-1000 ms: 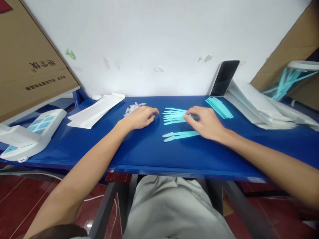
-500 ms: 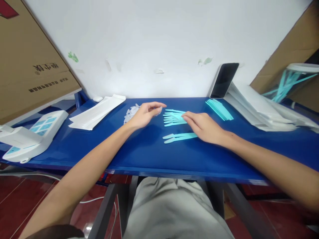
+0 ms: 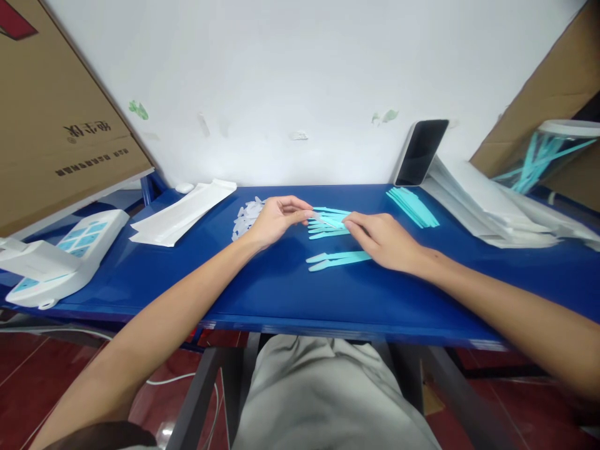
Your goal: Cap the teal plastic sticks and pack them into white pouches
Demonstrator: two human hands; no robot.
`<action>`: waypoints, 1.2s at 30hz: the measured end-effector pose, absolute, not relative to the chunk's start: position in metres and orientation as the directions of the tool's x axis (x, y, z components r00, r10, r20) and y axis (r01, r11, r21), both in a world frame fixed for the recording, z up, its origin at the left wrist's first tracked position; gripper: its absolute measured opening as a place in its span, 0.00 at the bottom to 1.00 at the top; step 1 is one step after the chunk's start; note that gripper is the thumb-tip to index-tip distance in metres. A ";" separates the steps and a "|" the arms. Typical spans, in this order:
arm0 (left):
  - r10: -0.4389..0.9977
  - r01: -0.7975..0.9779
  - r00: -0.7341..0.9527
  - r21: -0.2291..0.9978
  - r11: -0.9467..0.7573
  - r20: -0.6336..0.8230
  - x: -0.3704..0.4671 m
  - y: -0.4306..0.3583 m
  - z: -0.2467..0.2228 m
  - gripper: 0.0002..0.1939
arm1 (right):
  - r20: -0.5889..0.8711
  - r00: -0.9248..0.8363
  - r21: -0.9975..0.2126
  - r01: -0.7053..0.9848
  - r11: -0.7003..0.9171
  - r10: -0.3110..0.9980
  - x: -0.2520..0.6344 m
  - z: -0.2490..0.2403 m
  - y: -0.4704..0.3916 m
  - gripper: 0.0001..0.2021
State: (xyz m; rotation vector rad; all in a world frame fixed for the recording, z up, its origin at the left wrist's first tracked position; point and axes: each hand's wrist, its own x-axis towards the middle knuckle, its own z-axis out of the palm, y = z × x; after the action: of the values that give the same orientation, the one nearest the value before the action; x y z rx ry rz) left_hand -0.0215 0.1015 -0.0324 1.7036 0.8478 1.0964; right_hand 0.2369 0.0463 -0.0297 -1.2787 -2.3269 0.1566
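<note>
My right hand [image 3: 382,237] is closed on the handle of a turquoise eyebrow razor [image 3: 334,221], its tip pointing left. My left hand [image 3: 281,219] pinches at that tip; a small translucent cap, mostly hidden by the fingers, appears to be in the pinch. Beneath lies a row of turquoise razors [image 3: 323,234], their tips to the left. Two capped razors [image 3: 335,259] lie nearer me, partly under my right hand. A pile of translucent caps [image 3: 244,217] is just left of my left hand.
Another stack of turquoise razors [image 3: 412,207] lies by an upright phone [image 3: 422,153]. White bags [image 3: 497,206] lie at right, near a clear tub [image 3: 544,159] of turquoise sticks. White sleeves [image 3: 182,215], a power strip [image 3: 89,240] and a cardboard box [image 3: 70,112] are at left.
My left hand has moved slightly right and down, bringing its fingertips to the tip of the razor in my right hand. My right hand has hardly moved.
</note>
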 end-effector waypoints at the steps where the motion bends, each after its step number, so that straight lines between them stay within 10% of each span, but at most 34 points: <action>1: 0.880 0.071 0.363 0.932 -0.355 0.308 -0.021 0.101 -0.032 0.20 | 0.350 -0.449 -0.321 0.767 0.556 0.822 0.237 -0.030 0.046 0.17; 15: 0.808 -0.063 0.408 0.897 -0.438 0.424 0.002 0.087 -0.034 0.24 | 0.474 -0.468 -0.308 0.705 0.639 0.745 0.230 -0.025 0.035 0.15; 27: 0.736 0.671 0.368 0.386 -0.633 0.569 -0.046 0.112 -0.025 0.11 | 0.326 -0.663 -0.153 0.667 0.729 0.674 0.237 -0.037 0.042 0.20; 36: 0.801 0.838 0.223 0.312 -0.449 0.555 -0.092 0.129 -0.007 0.15 | 0.341 -0.702 -0.187 0.602 0.776 0.626 0.237 -0.038 0.039 0.19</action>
State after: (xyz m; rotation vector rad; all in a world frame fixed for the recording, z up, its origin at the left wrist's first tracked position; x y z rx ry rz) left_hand -0.0923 0.1293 -0.0070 2.4980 1.6760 1.0778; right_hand 0.2365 0.0392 -0.0376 -0.9327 -2.5827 0.0860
